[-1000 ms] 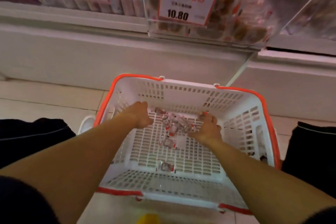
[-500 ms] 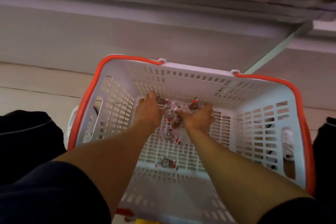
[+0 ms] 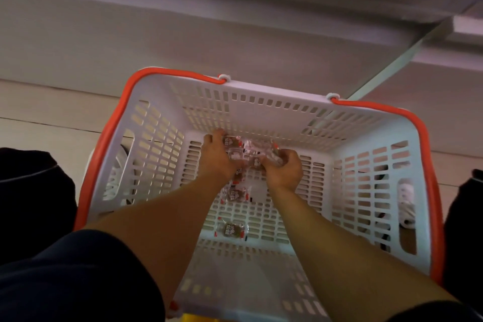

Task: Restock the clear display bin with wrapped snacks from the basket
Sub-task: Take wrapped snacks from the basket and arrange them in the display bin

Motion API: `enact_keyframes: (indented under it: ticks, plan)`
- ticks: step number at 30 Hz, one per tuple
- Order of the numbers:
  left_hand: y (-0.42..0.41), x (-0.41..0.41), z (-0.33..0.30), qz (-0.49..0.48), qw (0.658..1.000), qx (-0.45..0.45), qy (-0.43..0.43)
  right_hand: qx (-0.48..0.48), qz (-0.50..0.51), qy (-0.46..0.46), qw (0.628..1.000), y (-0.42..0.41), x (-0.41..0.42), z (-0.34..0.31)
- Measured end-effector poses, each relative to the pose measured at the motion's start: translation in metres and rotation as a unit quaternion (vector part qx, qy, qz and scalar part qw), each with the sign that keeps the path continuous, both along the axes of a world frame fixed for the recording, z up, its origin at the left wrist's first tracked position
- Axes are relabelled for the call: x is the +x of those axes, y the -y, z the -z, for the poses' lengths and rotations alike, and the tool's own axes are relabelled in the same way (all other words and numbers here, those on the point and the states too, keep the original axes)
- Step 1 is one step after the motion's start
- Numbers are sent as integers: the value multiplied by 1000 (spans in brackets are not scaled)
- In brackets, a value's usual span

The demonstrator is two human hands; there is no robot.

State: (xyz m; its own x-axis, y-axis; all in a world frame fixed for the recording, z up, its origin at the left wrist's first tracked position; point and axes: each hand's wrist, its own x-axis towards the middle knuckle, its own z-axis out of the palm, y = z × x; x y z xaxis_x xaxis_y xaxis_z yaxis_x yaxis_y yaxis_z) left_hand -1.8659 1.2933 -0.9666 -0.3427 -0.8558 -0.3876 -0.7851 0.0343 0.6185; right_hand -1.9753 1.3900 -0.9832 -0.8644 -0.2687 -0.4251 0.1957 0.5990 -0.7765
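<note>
Fingers of the left hand [image 3: 218, 159] and right hand [image 3: 283, 171] are curled round a clump of wrapped snacks [image 3: 244, 151] at the far end of the basket [image 3: 371, 191]. Two loose snacks [image 3: 233, 230] lie nearer on its floor.

A basket [image 3: 371, 191] fills the centre of the frame, standing on the floor [image 3: 52, 112] below a shelf base [image 3: 183, 29]. Inside, toward its far wall, the left hand [image 3: 217, 158] and right hand [image 3: 283, 171] close in on a cluster of wrapped snacks [image 3: 241, 150], apparently gripping them. Two loose snacks lie lower: one [image 3: 235, 194] just below the hands, another [image 3: 232, 229] nearer the frame's bottom.
</note>
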Motion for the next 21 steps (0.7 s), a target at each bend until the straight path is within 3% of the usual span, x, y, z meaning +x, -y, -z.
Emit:
enact_keyframes:
  ticks: [4, 14, 18, 21]
  plan:
    - [4, 4, -2, 71, 991, -74, 85, -37, -47, 10, 998, -3, 7, -1]
    - [2, 2, -3, 147, 985, -16, 91, -42, -108, 77, 990, -4, -2, -10]
    - [3, 4, -2, 79, 993, 54, 69, -38, -147, 57, 987, -6, -6, -10]
    - [6, 8, -3, 24, 991, 125, 27, -54, -91, 108, 989, -8, -8, -11]
